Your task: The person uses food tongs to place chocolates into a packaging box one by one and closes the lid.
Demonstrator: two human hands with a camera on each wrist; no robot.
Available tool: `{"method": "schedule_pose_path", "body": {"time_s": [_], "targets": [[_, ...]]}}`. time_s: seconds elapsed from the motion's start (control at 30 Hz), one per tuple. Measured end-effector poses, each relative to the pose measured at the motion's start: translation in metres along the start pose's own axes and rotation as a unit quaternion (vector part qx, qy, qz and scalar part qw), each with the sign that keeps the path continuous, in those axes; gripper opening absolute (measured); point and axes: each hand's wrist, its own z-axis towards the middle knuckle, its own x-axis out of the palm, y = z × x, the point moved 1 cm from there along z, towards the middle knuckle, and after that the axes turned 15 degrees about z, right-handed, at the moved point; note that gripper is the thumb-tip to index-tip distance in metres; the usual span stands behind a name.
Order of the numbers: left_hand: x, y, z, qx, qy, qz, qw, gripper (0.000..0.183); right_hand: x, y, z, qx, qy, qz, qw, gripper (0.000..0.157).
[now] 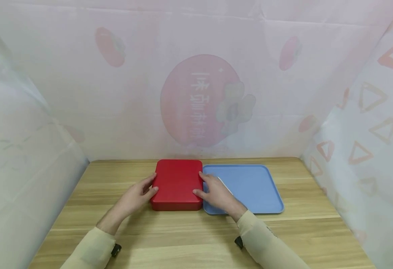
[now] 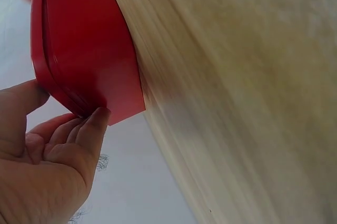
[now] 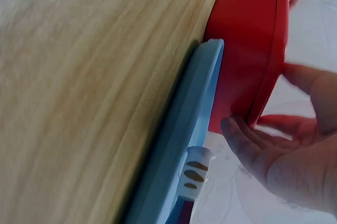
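Observation:
A red rectangular box (image 1: 178, 183) with its lid on stands at the back of the wooden table. My left hand (image 1: 139, 196) holds its left side, and my right hand (image 1: 216, 192) holds its right side. In the left wrist view, the left thumb is at the lid's edge while the fingertips (image 2: 101, 113) reach below the lid seam. Much the same grip shows in the right wrist view, with fingertips (image 3: 231, 126) against the box wall. A blue tray (image 1: 253, 186) lies beside the box, partly under my right hand.
On the tray lies a slim white object (image 1: 225, 185), partly hidden by my right hand; its white end (image 3: 196, 174) has oval marks. Printed cloth walls (image 1: 200, 101) enclose the wooden table (image 1: 169, 239) at the back and sides.

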Motion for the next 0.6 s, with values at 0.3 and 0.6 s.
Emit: {"method": "schedule_pose_path", "body": {"time_s": [0.3,0.6], "targets": [[-0.0013,-0.0029,0.0020,-0.001,0.007,0.054,0.9985,0.072,-0.0020,0.0019,-0.0044,0.026,0.059,-0.036,0.997,0.115],[-0.0019,-0.0042,0.0008,-0.006,0.013,0.109,0.9940,0.073,-0.0019,0.0046,-0.0020,0.016,0.066,-0.086,0.994,0.117]]}}
